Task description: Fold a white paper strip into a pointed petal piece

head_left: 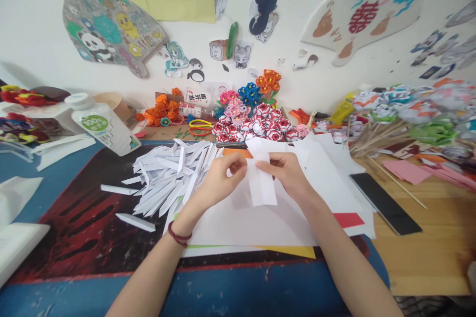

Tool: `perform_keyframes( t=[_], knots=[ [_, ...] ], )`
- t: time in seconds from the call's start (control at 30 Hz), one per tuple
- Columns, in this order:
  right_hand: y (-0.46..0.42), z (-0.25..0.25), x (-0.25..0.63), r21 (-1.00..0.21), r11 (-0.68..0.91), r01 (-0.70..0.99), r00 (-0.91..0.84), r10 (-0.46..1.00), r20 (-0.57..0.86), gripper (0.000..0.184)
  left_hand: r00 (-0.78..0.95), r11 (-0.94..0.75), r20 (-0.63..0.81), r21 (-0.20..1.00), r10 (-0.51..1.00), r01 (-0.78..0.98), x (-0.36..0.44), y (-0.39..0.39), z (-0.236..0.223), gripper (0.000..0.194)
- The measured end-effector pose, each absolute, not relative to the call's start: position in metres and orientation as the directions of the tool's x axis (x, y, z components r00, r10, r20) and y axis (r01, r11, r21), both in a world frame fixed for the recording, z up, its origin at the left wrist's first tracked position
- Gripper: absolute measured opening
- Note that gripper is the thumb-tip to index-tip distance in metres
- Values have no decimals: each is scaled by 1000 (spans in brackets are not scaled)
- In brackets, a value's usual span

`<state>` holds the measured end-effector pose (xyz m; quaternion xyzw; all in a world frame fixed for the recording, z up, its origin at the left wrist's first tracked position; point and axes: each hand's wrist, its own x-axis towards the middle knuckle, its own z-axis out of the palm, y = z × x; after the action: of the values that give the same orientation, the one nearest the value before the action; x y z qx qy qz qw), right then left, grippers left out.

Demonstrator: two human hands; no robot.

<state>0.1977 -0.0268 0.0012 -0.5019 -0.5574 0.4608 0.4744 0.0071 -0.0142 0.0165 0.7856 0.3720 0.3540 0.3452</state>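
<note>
So both hands are up over the desk, pinching one narrow white paper strip point(261, 183) by its top end. The left hand point(219, 178) grips it from the left edge, the right hand point(286, 171) from the right, fingers curled in tight, and the rest of the strip hangs down between them over the big white sheets point(260, 223). Just left of the left hand sits a messy pile of folded white strips point(167, 178). A black phone point(385, 203) lies off to the right.
</note>
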Motion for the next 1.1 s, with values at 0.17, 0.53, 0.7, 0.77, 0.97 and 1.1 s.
perform_keyframes(
  t=[0.17,0.53,0.7,0.77,0.97,1.1],
  knots=[
    [-25,1,201,-993,66,94,-16,998,64,28,429,-458,288,807,856,372,7,-13,16,10],
    [-26,4,197,-993,42,109,-293,956,8,27,416,-419,284,864,864,281,9,-14,14,10],
    [-24,10,205,-990,-97,-101,-235,969,-71,38,284,-263,233,962,930,71,7,-11,15,13],
    [-23,11,209,-965,-190,-180,-242,960,-144,42,241,-198,194,980,951,-9,7,-11,16,15],
    [-22,6,209,-932,-277,-234,-379,909,-175,32,220,-74,116,979,969,-189,11,-14,17,19],
    [-23,1,198,-968,-173,-181,-335,937,-104,29,282,-7,70,976,957,-218,18,-18,14,23]
  ],
)
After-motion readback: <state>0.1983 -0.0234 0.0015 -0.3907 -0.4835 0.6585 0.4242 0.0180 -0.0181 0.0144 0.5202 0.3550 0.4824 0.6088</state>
